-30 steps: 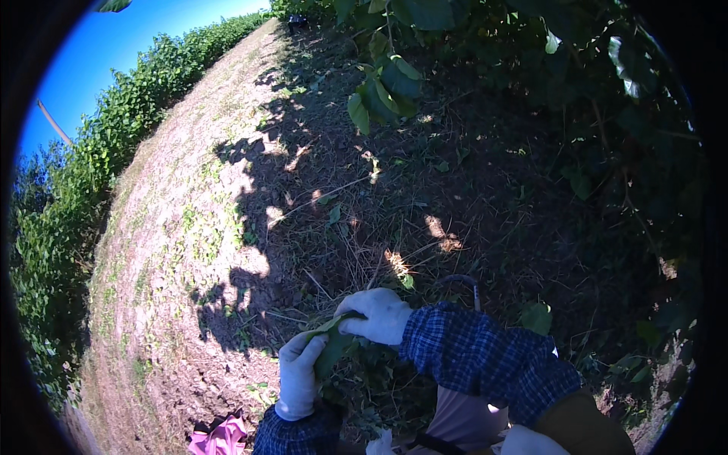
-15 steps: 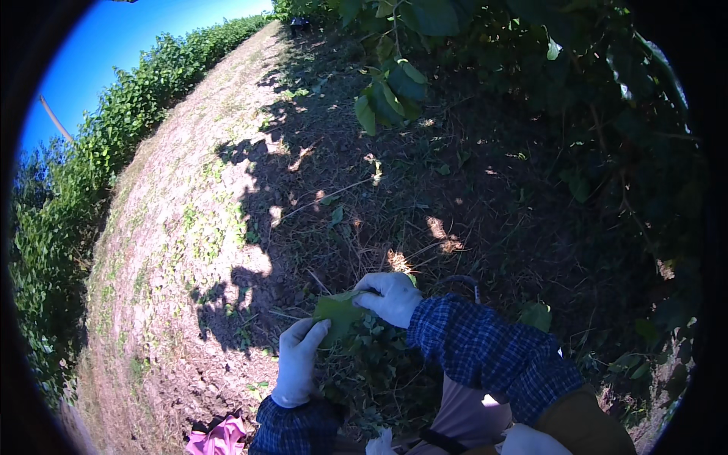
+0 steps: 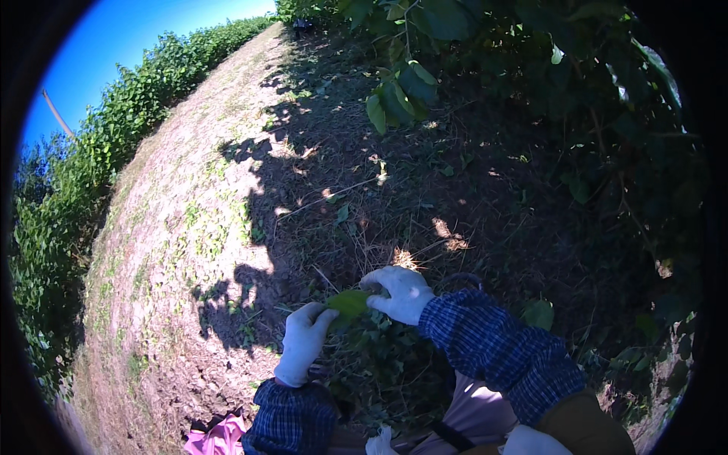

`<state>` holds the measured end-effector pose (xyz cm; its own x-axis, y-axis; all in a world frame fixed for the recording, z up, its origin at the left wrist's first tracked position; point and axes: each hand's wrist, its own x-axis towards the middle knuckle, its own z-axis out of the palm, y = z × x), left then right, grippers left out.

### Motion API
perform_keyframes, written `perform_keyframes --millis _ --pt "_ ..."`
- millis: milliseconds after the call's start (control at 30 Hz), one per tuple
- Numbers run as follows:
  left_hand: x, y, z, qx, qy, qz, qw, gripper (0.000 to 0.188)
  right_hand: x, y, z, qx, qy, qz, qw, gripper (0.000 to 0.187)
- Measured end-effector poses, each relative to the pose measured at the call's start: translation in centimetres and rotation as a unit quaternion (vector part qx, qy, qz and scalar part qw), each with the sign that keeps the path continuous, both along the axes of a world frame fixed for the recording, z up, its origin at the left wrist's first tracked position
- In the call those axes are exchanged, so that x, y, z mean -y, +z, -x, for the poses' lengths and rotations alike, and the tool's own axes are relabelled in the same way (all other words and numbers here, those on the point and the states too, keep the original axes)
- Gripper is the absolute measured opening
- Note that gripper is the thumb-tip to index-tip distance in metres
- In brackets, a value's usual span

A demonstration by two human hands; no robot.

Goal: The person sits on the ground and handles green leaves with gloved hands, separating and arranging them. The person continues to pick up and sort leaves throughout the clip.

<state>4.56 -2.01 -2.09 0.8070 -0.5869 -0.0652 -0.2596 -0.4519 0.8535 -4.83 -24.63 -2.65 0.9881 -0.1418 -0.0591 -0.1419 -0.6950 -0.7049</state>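
A flat green leaf [image 3: 349, 303] is stretched between my two hands above the ground. My left hand [image 3: 305, 341], in a white glove, pinches the leaf's left edge between thumb and fingers. My right hand [image 3: 400, 294], also white-gloved, grips the right edge with its thumb and forefinger curled round. Beneath both hands lies a shaded heap of green leaves [image 3: 387, 364]; what holds it, if anything, is too dark to make out. Blue checked sleeves cover both my forearms.
Leafy branches [image 3: 402, 91] hang ahead and along the right. A sunlit dirt strip [image 3: 174, 227] runs away on the left, beside a green row of plants [image 3: 136, 106]. Pink cloth [image 3: 218, 437] lies at lower left. A thin curved object [image 3: 464, 279] is behind my right wrist.
Both hands have shifted slightly right with the leaf. The leaf now looks flatter and shows less of its face. My right hand's fingers are more curled.
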Motion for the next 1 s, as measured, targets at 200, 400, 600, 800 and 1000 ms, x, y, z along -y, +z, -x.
perform_keyframes --millis 200,400,600,800,1000 --pt "-0.9 0.0 0.4 0.039 -0.036 -0.034 0.998 0.019 -3.2 0.6 0.5 0.068 0.048 0.066 0.994 0.054" --pt "-1.6 -0.7 0.6 0.122 -0.102 -0.030 0.987 0.019 -4.9 -1.4 -0.3 0.118 0.074 0.110 0.984 0.038" --pt "-2.0 0.5 1.2 0.133 -0.109 -0.027 0.985 0.017 -5.1 -2.3 -0.8 0.144 0.089 0.091 0.981 0.023" --pt "-2.6 -0.4 1.1 0.158 -0.100 -0.036 0.982 0.017 -5.0 -1.1 -0.4 0.117 0.053 0.048 0.991 0.028" --pt "-2.3 -1.1 1.5 0.172 -0.112 -0.045 0.978 0.017 -5.3 -1.3 -0.1 0.103 0.077 0.112 0.985 0.054"
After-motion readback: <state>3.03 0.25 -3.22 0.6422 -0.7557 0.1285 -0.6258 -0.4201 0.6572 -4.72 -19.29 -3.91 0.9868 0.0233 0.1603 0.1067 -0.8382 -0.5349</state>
